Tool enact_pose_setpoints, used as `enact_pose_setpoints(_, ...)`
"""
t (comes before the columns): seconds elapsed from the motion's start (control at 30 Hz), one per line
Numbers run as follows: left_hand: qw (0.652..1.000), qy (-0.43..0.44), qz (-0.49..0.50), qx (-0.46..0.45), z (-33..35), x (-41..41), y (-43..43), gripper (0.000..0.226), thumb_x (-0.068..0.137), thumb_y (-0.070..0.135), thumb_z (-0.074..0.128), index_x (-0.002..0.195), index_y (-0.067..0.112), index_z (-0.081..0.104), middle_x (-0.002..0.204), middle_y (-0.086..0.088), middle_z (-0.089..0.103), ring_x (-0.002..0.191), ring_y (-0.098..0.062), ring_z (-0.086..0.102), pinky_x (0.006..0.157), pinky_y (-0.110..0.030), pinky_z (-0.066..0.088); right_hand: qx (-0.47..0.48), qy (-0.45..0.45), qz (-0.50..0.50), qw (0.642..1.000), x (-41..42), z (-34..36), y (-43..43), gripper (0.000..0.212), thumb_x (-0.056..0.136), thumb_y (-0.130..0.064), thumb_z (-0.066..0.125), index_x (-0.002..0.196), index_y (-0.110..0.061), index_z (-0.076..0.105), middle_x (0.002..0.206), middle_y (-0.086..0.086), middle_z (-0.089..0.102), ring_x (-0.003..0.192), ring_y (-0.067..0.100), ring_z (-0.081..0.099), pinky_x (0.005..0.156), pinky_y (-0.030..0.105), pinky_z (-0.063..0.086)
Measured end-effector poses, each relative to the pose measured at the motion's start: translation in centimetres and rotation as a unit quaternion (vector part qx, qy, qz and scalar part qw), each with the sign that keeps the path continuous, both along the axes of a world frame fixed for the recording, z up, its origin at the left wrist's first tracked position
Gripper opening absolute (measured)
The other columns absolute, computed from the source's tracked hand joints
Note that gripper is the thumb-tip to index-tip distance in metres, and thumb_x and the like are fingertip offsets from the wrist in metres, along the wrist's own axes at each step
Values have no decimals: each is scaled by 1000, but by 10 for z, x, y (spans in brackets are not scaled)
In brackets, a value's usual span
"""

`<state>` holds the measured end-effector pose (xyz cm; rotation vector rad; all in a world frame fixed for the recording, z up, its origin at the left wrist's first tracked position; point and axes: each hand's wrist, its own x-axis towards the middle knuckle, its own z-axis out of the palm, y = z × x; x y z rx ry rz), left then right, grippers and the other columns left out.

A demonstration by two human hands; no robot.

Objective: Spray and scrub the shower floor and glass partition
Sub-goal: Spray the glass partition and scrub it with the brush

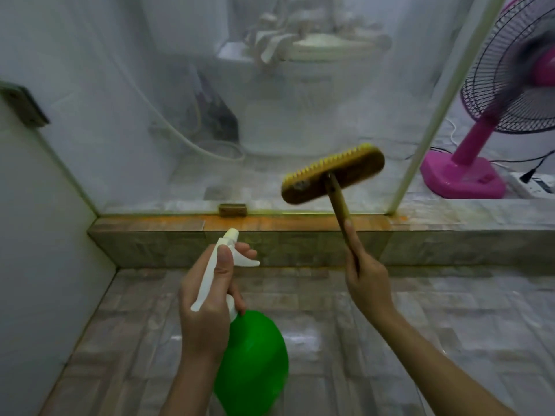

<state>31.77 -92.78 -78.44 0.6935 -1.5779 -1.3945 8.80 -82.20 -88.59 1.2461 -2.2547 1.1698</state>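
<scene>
Head view: from my remote post I see the left hand (207, 298) wrapped around the neck of a green spray bottle (255, 355), nozzle aimed at the glass partition (180, 115). The right hand (368, 280) grips the handle of a yellow-bristled scrub brush (333, 175), its head raised before the lower glass; contact I cannot confirm. The tiled shower floor (420, 340) lies on the near side of the partition; a pink fan (468, 163) stands beyond its right edge.
</scene>
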Motion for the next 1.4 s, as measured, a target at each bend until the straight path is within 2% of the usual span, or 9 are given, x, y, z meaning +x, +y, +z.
enact_pose_setpoints(0.13, 1000, -7, -6, -7, -2, -2, 4, 50, 92, 56, 41, 94, 18, 73, 90, 1, 75, 41, -13, 45, 42, -22, 41, -66, -40, 5, 997, 0, 25, -12, 56, 99, -28, 38, 150, -40, 17, 54, -8, 43, 40, 5, 36, 42, 26, 33)
enact_pose_setpoints(0.3, 1000, -10, -17, 0, -4, -9, 7, 41, 92, 57, 43, 91, 32, 75, 79, -15, 69, 41, -20, 44, 45, -26, 40, -195, -24, -13, 980, -30, 88, -44, 50, 103, -21, 39, 150, -27, 21, 53, 5, 37, 40, 15, 33, 40, 25, 31)
enact_pose_setpoints(0.37, 1000, 1, -20, 2, -2, -11, 7, 39, 92, 56, 42, 91, 34, 74, 82, -7, 72, 40, -18, 44, 45, -25, 39, -168, -67, -19, 983, -26, 55, -24, 51, 104, -22, 39, 150, -34, 20, 59, 12, 48, 40, 18, 35, 39, 34, 36)
enact_pose_setpoints(0.53, 1000, 0, -26, 4, -6, -14, 9, 39, 92, 56, 43, 89, 33, 75, 86, 0, 74, 40, -17, 44, 43, -22, 40, -56, -196, -41, 978, 19, -40, 36, 58, 101, -22, 41, 145, -52, 21, 58, 9, 49, 41, 9, 32, 39, 24, 30)
enact_pose_setpoints(0.7, 999, -25, -30, 3, -17, -18, 12, 35, 93, 56, 42, 91, 42, 74, 78, -7, 71, 41, -17, 45, 48, -25, 41, -166, -193, -39, 966, 7, 34, 2, 53, 103, -20, 41, 149, -39, 22, 95, 24, 54, 43, 27, 36, 40, 34, 35)
enact_pose_setpoints(0.83, 999, -45, -29, 8, -27, -24, 12, 38, 94, 57, 41, 88, 36, 72, 88, -2, 74, 40, -16, 46, 44, -26, 42, -168, -167, -48, 970, 1, 36, 1, 52, 103, -19, 41, 149, -37, 22, 80, 19, 60, 41, 18, 34, 39, 30, 34)
enact_pose_setpoints(0.97, 998, -53, -3, 39, -29, -37, 11, 45, 96, 54, 43, 94, 21, 73, 90, 3, 76, 39, -11, 48, 40, -24, 42, -59, -213, -38, 975, 30, -42, 29, 56, 103, -18, 39, 148, -45, 20, 51, 1, 36, 39, 8, 29, 37, 20, 25)
enact_pose_setpoints(1.17, 991, -117, 32, 60, -32, -61, -2, 49, 100, 53, 46, 76, 20, 73, 75, 0, 73, 38, -10, 51, 42, -26, 43, -22, -242, -47, 969, 33, -39, 31, 54, 103, -18, 38, 150, -37, 18, 49, -5, 32, 39, 9, 32, 36, 16, 22)
enact_pose_setpoints(1.4, 981, -177, 41, 63, -38, -82, -2, 52, 99, 48, 52, 60, 15, 63, 54, -1, 59, 41, -10, 52, 39, -18, 40, -33, -258, -35, 965, 28, -37, 29, 56, 103, -24, 39, 151, -39, 16, 69, 27, 57, 42, 14, 34, 37, 35, 32)
